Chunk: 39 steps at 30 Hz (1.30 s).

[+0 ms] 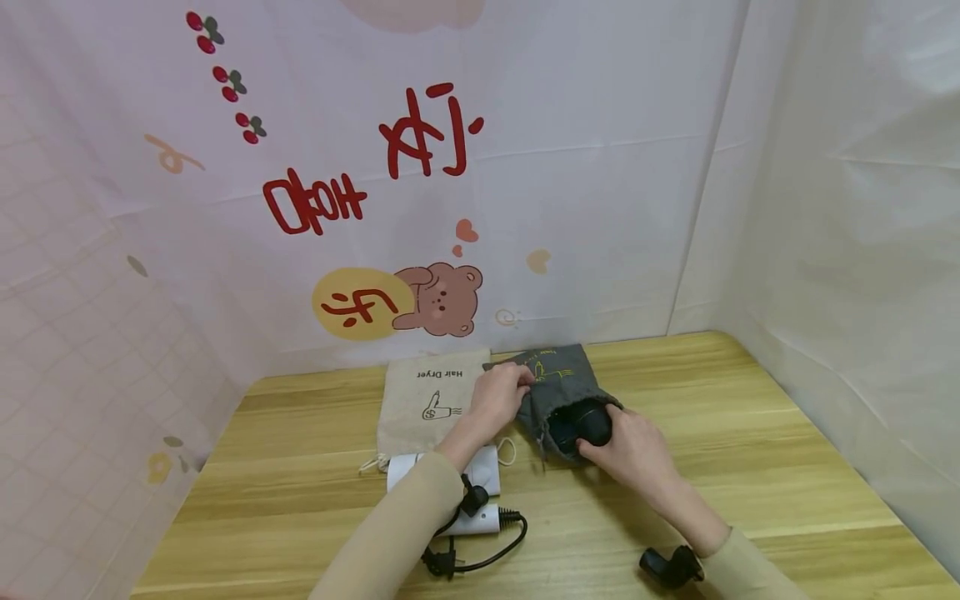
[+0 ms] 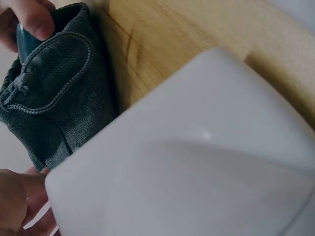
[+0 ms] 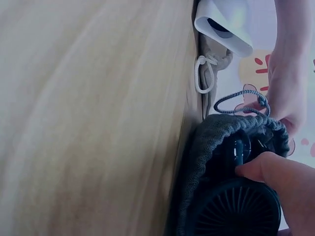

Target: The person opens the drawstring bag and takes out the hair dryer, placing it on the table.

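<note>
A dark grey drawstring pouch [image 1: 558,379] with yellow print lies at the back of the table, its mouth towards me. Inside that mouth sits a dark hair dryer [image 1: 592,423], its vented round end showing in the right wrist view [image 3: 236,209]; the rest is hidden by cloth. My right hand [image 1: 633,450] grips the dryer at the opening, thumb on its body. With curled fingers my left hand [image 1: 498,396] holds the pouch's left side. Below the left forearm lies a white hair dryer [image 1: 480,521], partly covered by the arm and large in the left wrist view [image 2: 197,147].
A beige pouch [image 1: 408,408] printed "Hair Dryer" lies left of the grey one, its white cord [image 1: 508,452] loose. A black power cable [image 1: 495,562] curls near the white dryer. A printed curtain [image 1: 600,208] stands behind the wooden table [image 1: 750,467].
</note>
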### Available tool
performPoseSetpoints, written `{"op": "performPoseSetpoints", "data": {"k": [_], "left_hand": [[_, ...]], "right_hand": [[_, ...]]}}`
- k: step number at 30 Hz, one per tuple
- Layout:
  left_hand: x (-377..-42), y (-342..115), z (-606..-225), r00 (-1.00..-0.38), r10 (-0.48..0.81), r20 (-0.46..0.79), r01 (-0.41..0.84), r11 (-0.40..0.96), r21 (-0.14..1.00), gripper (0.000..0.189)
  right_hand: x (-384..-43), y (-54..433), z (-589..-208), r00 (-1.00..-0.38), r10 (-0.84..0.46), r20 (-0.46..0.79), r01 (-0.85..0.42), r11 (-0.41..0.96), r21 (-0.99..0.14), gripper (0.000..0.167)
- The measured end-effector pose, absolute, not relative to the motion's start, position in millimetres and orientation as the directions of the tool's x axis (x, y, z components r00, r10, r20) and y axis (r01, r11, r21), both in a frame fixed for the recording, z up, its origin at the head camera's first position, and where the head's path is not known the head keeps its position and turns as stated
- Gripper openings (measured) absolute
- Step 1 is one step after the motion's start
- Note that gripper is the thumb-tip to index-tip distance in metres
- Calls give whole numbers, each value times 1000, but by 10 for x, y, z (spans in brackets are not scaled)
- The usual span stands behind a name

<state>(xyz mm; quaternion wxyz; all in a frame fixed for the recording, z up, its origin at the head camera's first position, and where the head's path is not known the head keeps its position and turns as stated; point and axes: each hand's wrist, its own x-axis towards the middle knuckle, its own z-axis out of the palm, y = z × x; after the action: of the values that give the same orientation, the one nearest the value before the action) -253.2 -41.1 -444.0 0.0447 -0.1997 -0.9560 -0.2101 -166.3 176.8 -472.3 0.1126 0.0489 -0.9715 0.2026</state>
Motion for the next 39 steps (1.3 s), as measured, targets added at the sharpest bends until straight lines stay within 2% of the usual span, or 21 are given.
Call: {"op": "performPoseSetpoints", "data": {"k": [9, 14, 19, 26, 33, 39], "left_hand": [[-2550, -429, -4474, -918, 357, 171, 396, 842, 366, 18], [-2557, -431, -4487, -915, 354, 193, 400, 854, 333, 17], [-2575, -424, -4483, -918, 341, 203, 391, 863, 319, 15], [-2582, -418, -4467, -921, 345, 181, 388, 854, 347, 15], [-2544, -430, -4478, -921, 372, 117, 383, 807, 450, 16], [-2492, -413, -4467, -927, 358, 114, 372, 828, 420, 17]], "right_hand": [[-1620, 1815, -4708, -969, -23, 246, -128, 899, -418, 74], [-1544, 1843, -4673, -975, -8, 224, -113, 879, -462, 75], [-1504, 1860, -4658, -977, -13, 214, -113, 881, -460, 75], [-1529, 1865, -4692, -984, -50, 169, -120, 894, -431, 78], [-1579, 1876, -4675, -988, -70, 137, -123, 897, -425, 82], [-1663, 1901, -4659, -991, -81, 103, -116, 910, -398, 84]]}}
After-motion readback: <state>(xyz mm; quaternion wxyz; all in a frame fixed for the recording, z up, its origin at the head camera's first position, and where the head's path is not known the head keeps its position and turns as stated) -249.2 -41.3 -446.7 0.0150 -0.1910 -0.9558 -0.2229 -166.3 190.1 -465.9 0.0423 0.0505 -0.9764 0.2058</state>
